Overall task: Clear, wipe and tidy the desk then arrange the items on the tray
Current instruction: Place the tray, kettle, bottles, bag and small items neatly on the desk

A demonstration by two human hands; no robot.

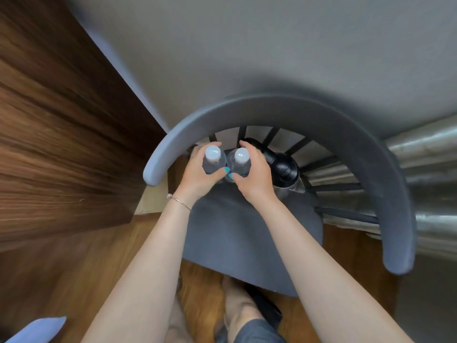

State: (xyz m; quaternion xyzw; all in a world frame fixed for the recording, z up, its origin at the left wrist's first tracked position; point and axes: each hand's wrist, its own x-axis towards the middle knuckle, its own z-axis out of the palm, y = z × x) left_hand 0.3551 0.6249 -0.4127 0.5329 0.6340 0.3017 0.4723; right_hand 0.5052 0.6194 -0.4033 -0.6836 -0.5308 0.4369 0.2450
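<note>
Between the curled fingers of both hands, 2 clear water bottles with white caps stand upright, side by side and touching, above the back part of a grey chair seat (247, 238). The left hand (197, 173) wraps around the left bottle (213, 158), thumb on the near side, fingers around the far side. The right hand (254, 173) wraps around the right bottle (241, 159) the same way. The 2 thumbs, with teal nails, almost meet in front of the bottles. Whether the bottle bases rest on the seat or hang just above it cannot be told.

Just beyond the right hand's fingers, a black kettle (279, 167) sits on the seat against the dark spindles of the chair's curved grey backrest (272, 107). To the left of the left hand is the wooden desk side (61, 132); below the arms, wood flooring (74, 268).

Risks, as judgement: the bottles are smooth and gripped high near the caps, so a loose grip could let one slip and roll off the cushion. The right knuckles are close to the kettle; a wide swing could knock it. The backrest arches over the hands, so lifting carelessly could catch a bottle on it.
</note>
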